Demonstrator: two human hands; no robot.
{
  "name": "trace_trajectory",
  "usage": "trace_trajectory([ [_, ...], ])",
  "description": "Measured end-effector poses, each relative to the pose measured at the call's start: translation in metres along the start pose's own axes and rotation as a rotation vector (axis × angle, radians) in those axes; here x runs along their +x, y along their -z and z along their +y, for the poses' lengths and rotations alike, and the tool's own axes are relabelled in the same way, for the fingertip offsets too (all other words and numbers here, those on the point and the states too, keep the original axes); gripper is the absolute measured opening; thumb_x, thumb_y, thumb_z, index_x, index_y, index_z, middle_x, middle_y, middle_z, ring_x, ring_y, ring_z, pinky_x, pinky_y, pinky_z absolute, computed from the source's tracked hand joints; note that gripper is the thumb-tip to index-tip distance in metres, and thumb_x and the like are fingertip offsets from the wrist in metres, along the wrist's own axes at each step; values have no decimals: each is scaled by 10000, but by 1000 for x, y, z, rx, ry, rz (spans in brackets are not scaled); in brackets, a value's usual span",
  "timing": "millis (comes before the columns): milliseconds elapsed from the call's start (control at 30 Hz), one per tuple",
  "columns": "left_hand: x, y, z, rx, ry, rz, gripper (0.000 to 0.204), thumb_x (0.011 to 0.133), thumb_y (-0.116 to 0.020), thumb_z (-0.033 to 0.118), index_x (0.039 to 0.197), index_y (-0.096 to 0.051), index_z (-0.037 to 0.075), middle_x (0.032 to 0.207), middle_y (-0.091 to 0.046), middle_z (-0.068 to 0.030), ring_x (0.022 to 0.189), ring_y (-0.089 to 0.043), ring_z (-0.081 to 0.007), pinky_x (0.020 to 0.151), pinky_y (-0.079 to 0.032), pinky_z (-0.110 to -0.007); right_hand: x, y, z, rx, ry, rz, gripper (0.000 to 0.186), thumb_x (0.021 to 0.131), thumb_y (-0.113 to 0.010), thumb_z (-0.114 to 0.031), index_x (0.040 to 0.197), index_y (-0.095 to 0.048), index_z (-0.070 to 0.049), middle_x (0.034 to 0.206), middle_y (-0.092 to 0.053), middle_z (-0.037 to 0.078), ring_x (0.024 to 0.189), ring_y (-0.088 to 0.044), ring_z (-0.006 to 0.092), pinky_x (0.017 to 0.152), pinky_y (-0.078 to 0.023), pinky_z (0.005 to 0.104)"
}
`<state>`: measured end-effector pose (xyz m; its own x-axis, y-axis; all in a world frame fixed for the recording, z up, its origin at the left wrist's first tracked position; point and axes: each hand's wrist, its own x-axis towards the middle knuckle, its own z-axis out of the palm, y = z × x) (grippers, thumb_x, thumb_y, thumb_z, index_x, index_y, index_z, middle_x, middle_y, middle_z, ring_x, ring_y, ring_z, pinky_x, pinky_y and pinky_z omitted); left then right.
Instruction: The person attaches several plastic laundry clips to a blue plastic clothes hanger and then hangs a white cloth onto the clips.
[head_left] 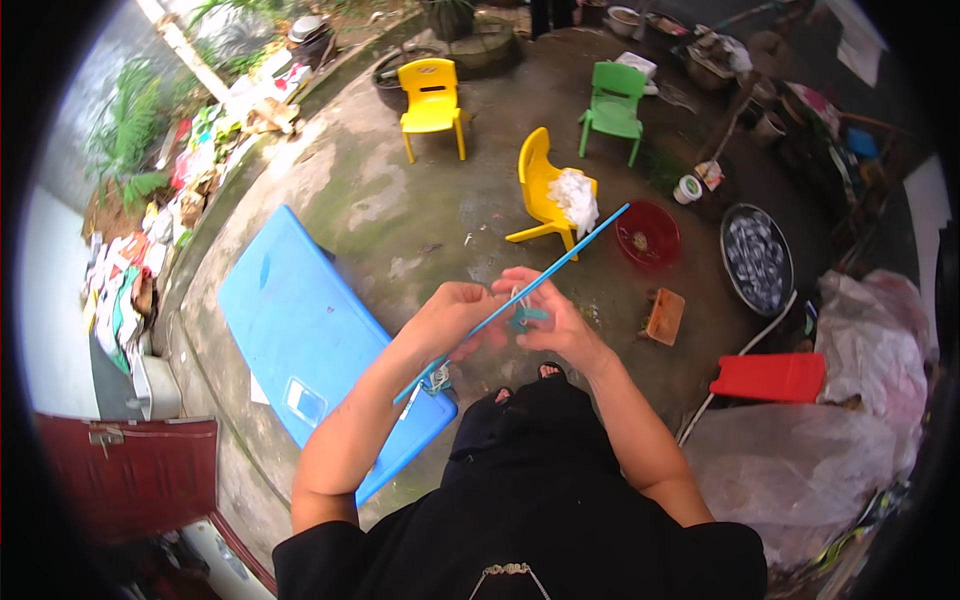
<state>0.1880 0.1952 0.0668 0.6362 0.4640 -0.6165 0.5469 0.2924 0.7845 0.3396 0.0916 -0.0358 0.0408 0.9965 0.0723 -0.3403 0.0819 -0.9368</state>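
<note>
A long thin blue rod (pixel 590 240) slants across in front of me, from over my left wrist up to the far right. Behind its middle my left hand (pixel 462 312) has its fingers bent together; what they grip is partly hidden by the rod. My right hand (pixel 562 325) curls round a small teal plastic piece (pixel 527 318), which looks like a clip. A thin white loop (pixel 517 296) shows beside that piece, between both hands. Under the rod's near end are small greenish clear bits (pixel 438 377), too unclear to name.
A blue folding table (pixel 300 290) stands at left. Ahead are a yellow chair (pixel 430 95), a green chair (pixel 613 110) and another yellow chair (pixel 538 185) bearing white cloth. A red basin (pixel 648 260), metal basin (pixel 727 240), brick (pixel 665 316) and red stool (pixel 765 377) lie right.
</note>
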Motion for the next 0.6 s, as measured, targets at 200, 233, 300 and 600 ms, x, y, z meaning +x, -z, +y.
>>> trace_trajectory([
  [200,21,-2,19,-92,-15,-134,490,971,-362,403,831,-589,-9,571,-532,-37,343,-341,-72,304,-223,-239,-26,11,33,498,0,279,531,788,-583,6,1277,-407,-103,1220,-500,111,1049,-566,251,776,-509,340],
  [233,25,-2,21,-162,-25,-149,493,976,-340,397,850,-588,-9,577,-535,-36,345,-341,-75,304,-227,-240,-29,12,32,560,25,333,521,790,-585,0,1269,-412,-109,1210,-502,108,1044,-567,254,767,-510,338],
  [300,31,-8,32,-122,-23,-248,476,980,-330,373,867,-590,-10,623,-574,-57,358,-354,-79,316,-252,-238,-37,17,28,596,41,327,496,788,-579,12,1244,-421,-100,1229,-492,100,1034,-568,227,773,-504,347],
  [600,73,-68,90,121,-98,-467,357,941,-425,286,853,-596,-15,696,-601,-100,446,-393,-72,350,-277,-217,-61,69,-5,-498,76,625,723,682,-596,-28,1350,-335,-121,1372,-358,60,1275,-359,207,943,-385,365],
])
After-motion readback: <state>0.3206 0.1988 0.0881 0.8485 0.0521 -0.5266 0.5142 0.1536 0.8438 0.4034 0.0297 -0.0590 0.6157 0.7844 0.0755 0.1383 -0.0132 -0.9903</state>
